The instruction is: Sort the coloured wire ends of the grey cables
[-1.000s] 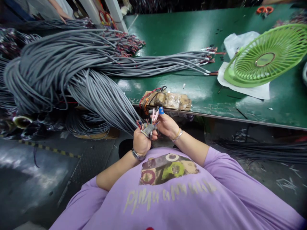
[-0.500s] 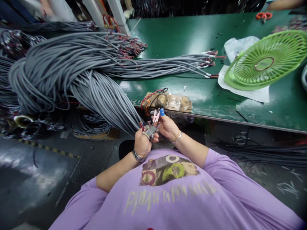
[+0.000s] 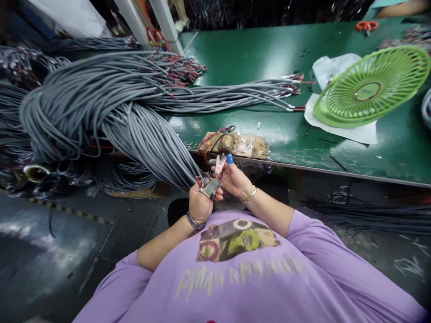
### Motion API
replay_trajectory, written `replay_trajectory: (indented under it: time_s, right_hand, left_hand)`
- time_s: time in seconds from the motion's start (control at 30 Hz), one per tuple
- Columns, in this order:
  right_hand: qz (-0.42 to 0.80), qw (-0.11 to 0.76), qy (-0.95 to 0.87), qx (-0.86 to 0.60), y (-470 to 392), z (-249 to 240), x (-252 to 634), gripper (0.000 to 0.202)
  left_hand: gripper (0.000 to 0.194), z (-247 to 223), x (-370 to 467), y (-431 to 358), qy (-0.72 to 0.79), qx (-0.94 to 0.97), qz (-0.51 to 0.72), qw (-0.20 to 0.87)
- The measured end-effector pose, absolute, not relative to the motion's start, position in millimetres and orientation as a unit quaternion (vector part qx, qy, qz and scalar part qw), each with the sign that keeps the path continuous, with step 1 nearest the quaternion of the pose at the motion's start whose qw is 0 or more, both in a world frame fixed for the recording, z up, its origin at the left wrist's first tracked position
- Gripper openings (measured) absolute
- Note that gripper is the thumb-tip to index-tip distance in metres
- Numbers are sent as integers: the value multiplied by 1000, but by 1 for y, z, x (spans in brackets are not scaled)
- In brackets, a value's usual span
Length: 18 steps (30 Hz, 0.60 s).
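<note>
My left hand (image 3: 200, 204) is closed around the near end of a bundle of grey cables (image 3: 155, 143), where thin coloured wires fan out. A grey wrap (image 3: 210, 187) lies over its thumb area; whether it is a finger cover I cannot tell. My right hand (image 3: 238, 182), with a blue cover (image 3: 230, 158) on its thumb tip, grips a small pink two-armed tool (image 3: 220, 163) just above the wire ends. The tool's kind is not clear, and its lower part is among the wires. Both hands are close together in front of my body, below the table edge.
More grey cables (image 3: 81, 89) are heaped on the left of the green table (image 3: 235, 49). A worn wooden block (image 3: 245, 146) sits at its front edge. To the right stand a green fan (image 3: 370, 89) and orange-handled scissors (image 3: 367, 27). Another person's arm (image 3: 404, 8) shows at the top right.
The two arms of the pink tool, apart before, look closer together now. Both hands stay nearly in place on the wires; the whole view shifts slightly.
</note>
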State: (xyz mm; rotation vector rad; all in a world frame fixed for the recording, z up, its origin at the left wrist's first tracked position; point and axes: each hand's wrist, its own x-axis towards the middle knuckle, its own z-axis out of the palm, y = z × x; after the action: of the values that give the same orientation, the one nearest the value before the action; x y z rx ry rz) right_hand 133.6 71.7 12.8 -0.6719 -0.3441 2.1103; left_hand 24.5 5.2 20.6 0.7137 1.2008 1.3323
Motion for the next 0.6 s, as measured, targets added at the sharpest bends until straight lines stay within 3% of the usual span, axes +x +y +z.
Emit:
replay_trajectory:
  time_s: [0.3,0.5,0.6]
  right_hand:
    - [816,466,-184,-287,71,9,140,32]
    - [788,477,-224,-317,70,9,139,40]
    - [718,535,-273,-352,71,4,138,43]
  left_hand:
    - [32,25,20,-2,524,314,578,540]
    - [32,24,21,5,526,313,584,534]
    - [31,24,21,7,524,311,584,537]
